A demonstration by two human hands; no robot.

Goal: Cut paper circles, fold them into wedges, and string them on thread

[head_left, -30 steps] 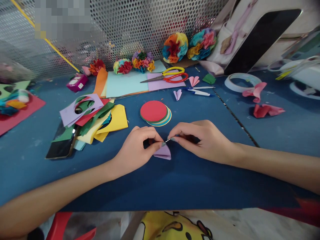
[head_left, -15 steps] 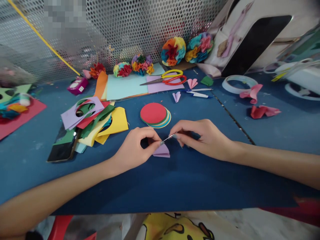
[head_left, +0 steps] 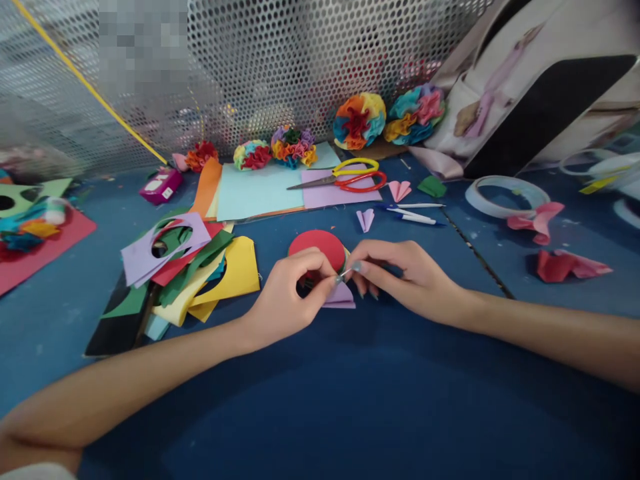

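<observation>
My left hand (head_left: 297, 287) is closed in a pinch on a folded lilac paper piece (head_left: 341, 297), whose wide end hangs below the fingertips. My right hand (head_left: 407, 273) pinches a thin pale stick (head_left: 346, 272) that reaches across to the left fingertips, over the top of the paper. Whether the stick is a needle or a toothpick I cannot tell. Just behind the hands lies a stack of paper circles with a red circle (head_left: 316, 245) on top, partly hidden by my left hand.
Paper offcuts (head_left: 200, 267) lie over a dark phone (head_left: 113, 333) at left. Scissors (head_left: 345, 177) rest on paper sheets (head_left: 260, 193). Pens (head_left: 417, 217), folded pink paper (head_left: 399, 191), a tape roll (head_left: 507, 195), ruffled paper flowers (head_left: 360, 120) and a pale bag (head_left: 500, 87) are farther back.
The view has shifted, so the table's front edge has dropped out of sight. Both hands keep their pinch and now sit closer together, partly covering the paper circles.
</observation>
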